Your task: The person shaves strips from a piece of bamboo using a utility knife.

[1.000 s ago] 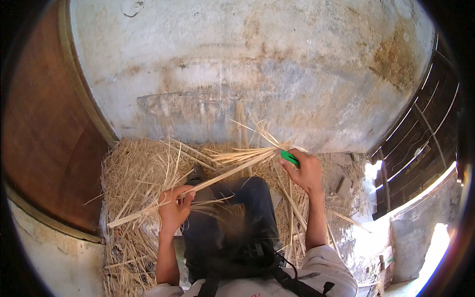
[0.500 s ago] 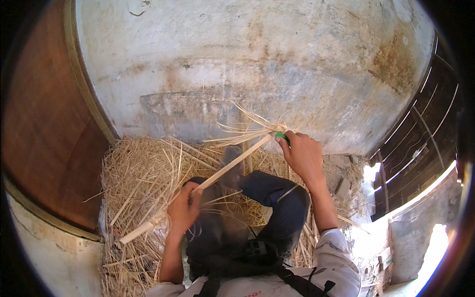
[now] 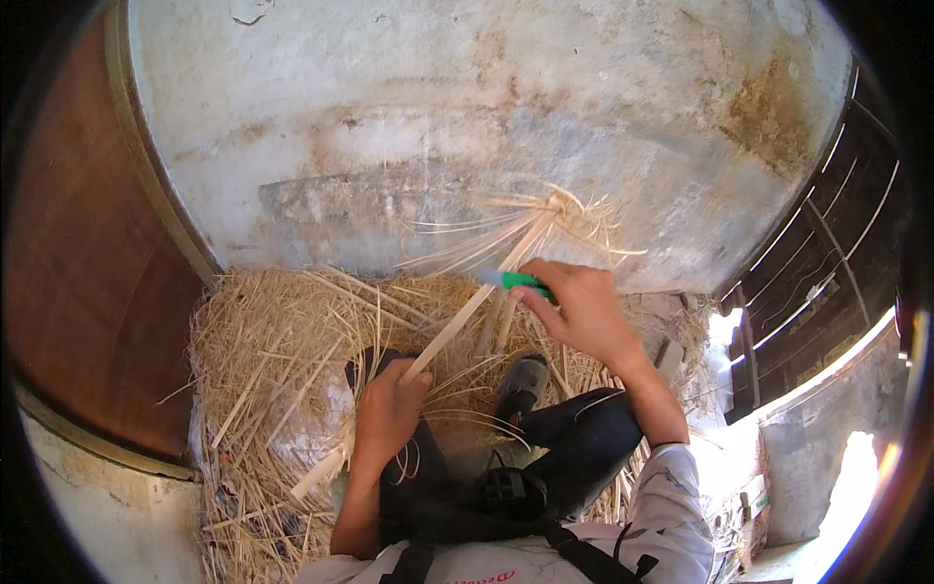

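Pale strip: a long, flat, wood-like strip runs slantwise between the person's hands and beyond, from low on the left up toward the wall; a pale end juts out below the left hand and seems to be the same piece.
Curled slivers: a loose spray of thin slivers fans out around the strip's far end, in front of the wall.
Left hand: the left hand is closed around the lower part of the strip, its back turned up.
Right hand: the right hand grips a green-handled knife, thumb along the near side of the handle.
Blade: it points left and lies across the strip in this view; it is blurred, and whether it touches cannot be told.
Legs: dark trousers are bent at the knee, with a grey shoe between them, beneath the strip.
Body: a light shirt with black straps shows at the lower edge.
Floor: a heap of straw-like shavings spreads around the legs, thickest on the left.
Surroundings: a stained, whitish wall stands ahead, a brown panel on the left, dark boards with bright gaps on the right.
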Motion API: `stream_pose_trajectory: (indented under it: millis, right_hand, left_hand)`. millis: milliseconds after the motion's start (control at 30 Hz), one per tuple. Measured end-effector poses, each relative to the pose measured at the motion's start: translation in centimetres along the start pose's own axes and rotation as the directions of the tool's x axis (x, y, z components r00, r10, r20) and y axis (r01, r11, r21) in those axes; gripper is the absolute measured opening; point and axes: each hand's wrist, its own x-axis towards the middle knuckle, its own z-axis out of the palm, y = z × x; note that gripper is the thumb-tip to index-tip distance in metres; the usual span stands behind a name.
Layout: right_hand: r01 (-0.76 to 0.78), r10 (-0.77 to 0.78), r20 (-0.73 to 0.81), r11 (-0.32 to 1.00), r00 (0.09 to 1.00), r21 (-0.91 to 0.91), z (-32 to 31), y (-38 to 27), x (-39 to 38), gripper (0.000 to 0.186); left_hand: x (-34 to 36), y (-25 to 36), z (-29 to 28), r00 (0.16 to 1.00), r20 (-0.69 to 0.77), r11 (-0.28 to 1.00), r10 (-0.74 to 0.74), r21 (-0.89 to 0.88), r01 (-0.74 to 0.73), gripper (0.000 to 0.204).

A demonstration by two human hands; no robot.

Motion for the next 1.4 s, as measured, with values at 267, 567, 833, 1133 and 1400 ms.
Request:
stream_pose_trajectory:
  millis: [267,567,833,1133,1400]
  right_hand:
    - [0.283,-0.26,-0.174,0.951,0.95,0.123,4.6,2.1,0.0,0.028]
    - [0.304,-0.285,-0.105,0.886,0.953,0.351,6.9,3.5,-1.1,0.03]
    - [0.297,-0.241,-0.184,0.867,0.953,0.401,7.5,5.6,-0.7,0.031]
    - [0.435,-0.409,-0.211,0.895,0.888,0.096,7.6,1.7,-2.4,0.039]
    - [0.302,-0.278,-0.196,0.947,0.94,0.106,8.0,1.9,-2.9,0.038]
  left_hand:
    - [0.4,2.6,0.9,0.998,-0.033,0.991,0.045,-0.123,-0.049,0.026]
    - [0.0,2.6,2.3,0.99,0.135,0.946,-0.029,-0.316,0.071,0.028]
    - [1.3,2.4,2.6,0.927,0.368,0.831,-0.069,-0.492,0.258,0.039]
    - [1.6,3.2,2.9,0.954,0.3,0.863,-0.006,-0.48,0.157,0.051]
    - [1.2,3.5,4.0,0.988,0.151,0.924,-0.022,-0.374,0.078,0.019]
